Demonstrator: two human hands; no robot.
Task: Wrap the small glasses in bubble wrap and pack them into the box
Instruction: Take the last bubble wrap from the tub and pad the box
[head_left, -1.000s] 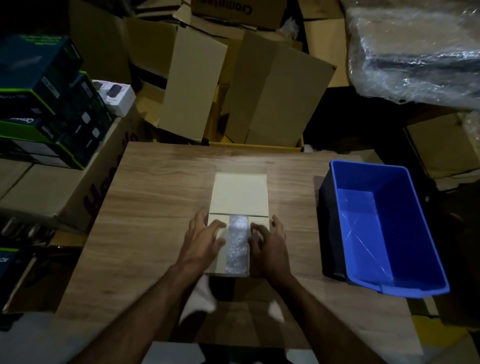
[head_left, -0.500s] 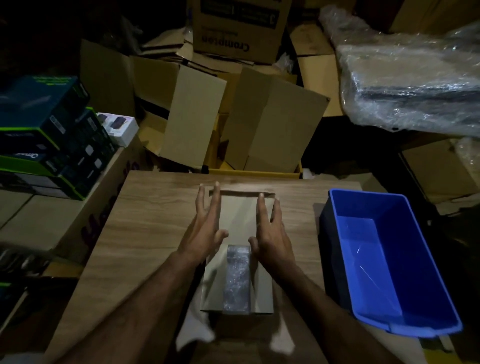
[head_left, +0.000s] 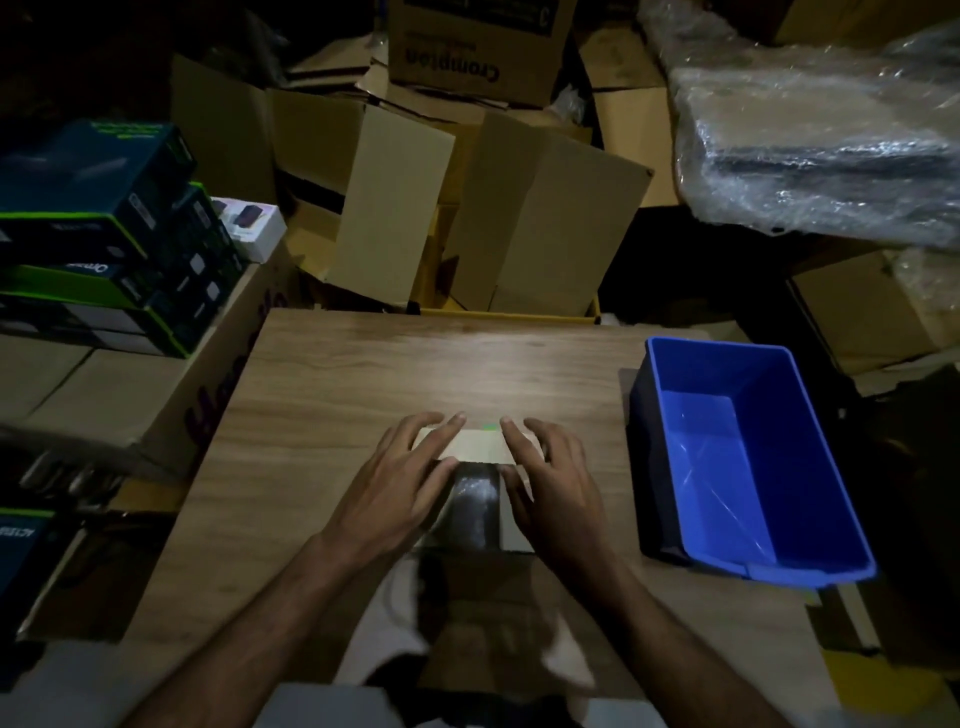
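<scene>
A small pale cardboard box (head_left: 515, 538) sits on the wooden table (head_left: 415, 364), near its front edge. Inside lies a bundle in bubble wrap (head_left: 475, 506), seen in the gap between my hands; the glass within cannot be made out. The box's far flap (head_left: 479, 446) is tipped toward me over the opening. My left hand (head_left: 405, 478) grips the flap's left side, fingers spread on top, thumb at its near edge. My right hand (head_left: 550, 483) does the same on the right side.
A blue plastic bin (head_left: 826, 499) stands on the table's right edge. Dark boxed goods (head_left: 104, 234) are stacked on cartons to the left. Flattened cardboard (head_left: 467, 208) leans behind the table. A plastic-wrapped bundle (head_left: 821, 140) lies at the back right.
The far flap, flat on the table a second ago and upright half a second ago, now tips over the box. Both hands moved from the bundle's sides onto the flap.
</scene>
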